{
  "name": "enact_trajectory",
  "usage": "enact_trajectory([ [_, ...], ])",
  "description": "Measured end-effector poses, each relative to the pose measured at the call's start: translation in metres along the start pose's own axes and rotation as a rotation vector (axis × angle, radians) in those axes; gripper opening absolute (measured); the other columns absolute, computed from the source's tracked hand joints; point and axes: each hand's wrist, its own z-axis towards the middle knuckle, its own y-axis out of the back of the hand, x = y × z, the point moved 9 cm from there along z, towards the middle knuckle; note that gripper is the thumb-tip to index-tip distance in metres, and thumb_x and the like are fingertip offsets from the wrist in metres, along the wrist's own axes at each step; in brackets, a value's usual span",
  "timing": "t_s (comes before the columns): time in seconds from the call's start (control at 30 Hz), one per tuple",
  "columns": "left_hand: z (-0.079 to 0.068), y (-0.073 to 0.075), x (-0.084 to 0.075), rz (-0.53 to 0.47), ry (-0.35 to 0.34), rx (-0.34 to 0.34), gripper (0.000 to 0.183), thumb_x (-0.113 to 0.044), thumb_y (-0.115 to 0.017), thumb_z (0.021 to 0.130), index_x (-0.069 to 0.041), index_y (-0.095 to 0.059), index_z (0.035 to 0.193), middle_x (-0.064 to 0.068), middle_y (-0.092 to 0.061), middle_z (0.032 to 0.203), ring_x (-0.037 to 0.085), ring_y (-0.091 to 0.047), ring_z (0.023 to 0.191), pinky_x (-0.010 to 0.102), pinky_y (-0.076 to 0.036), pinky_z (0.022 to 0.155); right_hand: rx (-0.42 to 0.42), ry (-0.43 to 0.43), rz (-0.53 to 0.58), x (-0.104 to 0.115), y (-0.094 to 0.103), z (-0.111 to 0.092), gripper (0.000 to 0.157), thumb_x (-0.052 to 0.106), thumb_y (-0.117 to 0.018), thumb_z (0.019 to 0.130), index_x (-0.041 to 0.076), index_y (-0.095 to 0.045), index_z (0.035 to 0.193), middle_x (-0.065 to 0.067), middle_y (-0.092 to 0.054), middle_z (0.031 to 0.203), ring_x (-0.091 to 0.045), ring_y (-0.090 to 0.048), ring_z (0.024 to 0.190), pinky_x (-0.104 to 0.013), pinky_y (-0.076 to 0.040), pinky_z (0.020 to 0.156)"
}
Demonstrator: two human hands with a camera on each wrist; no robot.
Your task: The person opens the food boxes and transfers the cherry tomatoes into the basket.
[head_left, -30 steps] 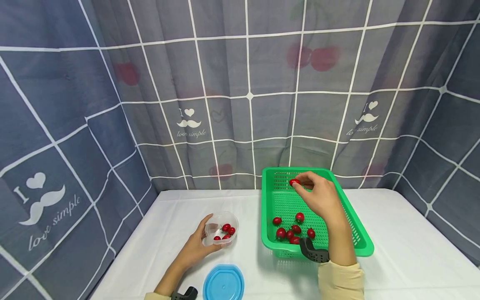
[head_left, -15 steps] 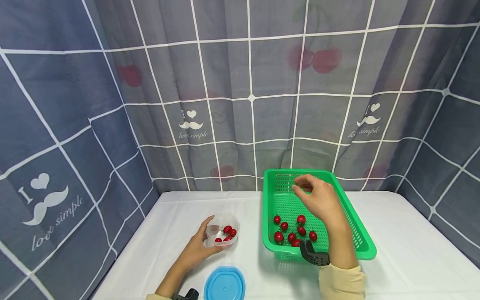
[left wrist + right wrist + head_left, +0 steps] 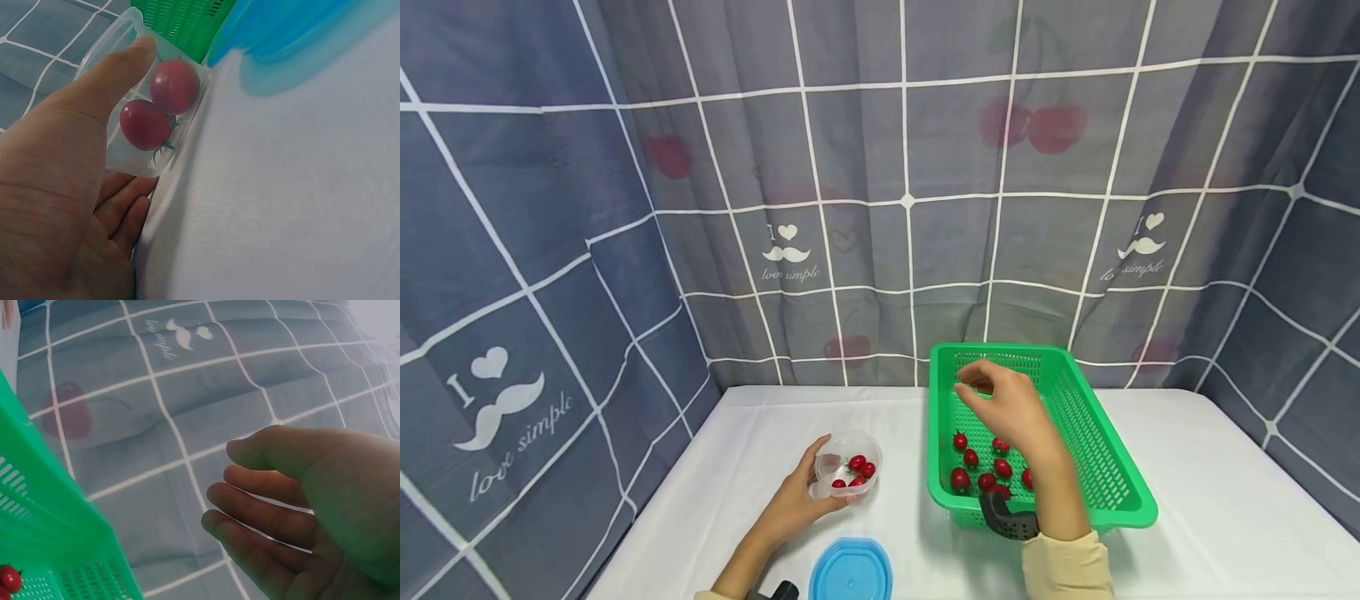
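My left hand (image 3: 797,498) holds a small clear plastic container (image 3: 844,439) on the white table, thumb on the near side and fingers round the far side. Several red cherry tomatoes (image 3: 867,470) lie in it; two of them show through its wall in the left wrist view, below the thumb. Above the green basket (image 3: 1105,454) hovers my right hand (image 3: 1011,408), fingers loosely bent and thumb apart from them. Nothing is between them in the right wrist view. More cherry tomatoes (image 3: 959,479) lie on the basket's floor, partly covered by the right wrist.
A blue lid (image 3: 852,571) lies on the white tablecloth (image 3: 752,433) near the front, between the hands. Grey-blue checked curtains (image 3: 865,250) hang behind the table and along both sides. Each wrist wears a black band (image 3: 1009,518).
The right hand has let go of a cherry tomato, which dropped into the basket, and then moved slightly left. My left hand still holds the container in place.
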Motion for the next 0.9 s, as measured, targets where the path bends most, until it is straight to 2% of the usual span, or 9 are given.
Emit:
enact_trajectory([
  [0.2,0.002,0.001,-0.001,0.005,0.0,-0.002,0.106,-0.041,-0.092,0.076,-0.024,-0.03,0.161,0.014,-0.058,0.145,0.043,-0.057,0.131,0.068,-0.043,0.106,0.037,0.025,0.018,0.007,-0.019,0.004,0.02,0.021,-0.07,0.099,0.01,-0.072,0.115,-0.005,-0.075,0.114,-0.03,-0.07,0.112,-0.049,-0.055,0.098],
  [0.63,0.001,0.0,0.001,0.011,0.017,-0.005,0.106,-0.043,-0.092,0.075,-0.025,-0.031,0.161,0.011,-0.059,0.144,0.04,-0.058,0.13,0.068,-0.042,0.108,0.105,0.089,0.006,0.028,-0.066,0.007,0.017,0.017,-0.073,0.096,0.009,-0.074,0.11,-0.005,-0.076,0.11,-0.025,-0.072,0.103,-0.044,-0.058,0.093],
  [0.9,0.001,0.001,-0.001,0.013,0.004,-0.007,0.105,-0.042,-0.092,0.076,-0.024,-0.032,0.16,0.012,-0.06,0.143,0.039,-0.059,0.129,0.067,-0.042,0.108,0.158,0.206,-0.015,0.046,-0.098,0.005,0.017,0.013,-0.073,0.095,0.006,-0.074,0.11,-0.007,-0.077,0.108,-0.024,-0.075,0.097,-0.043,-0.061,0.087],
])
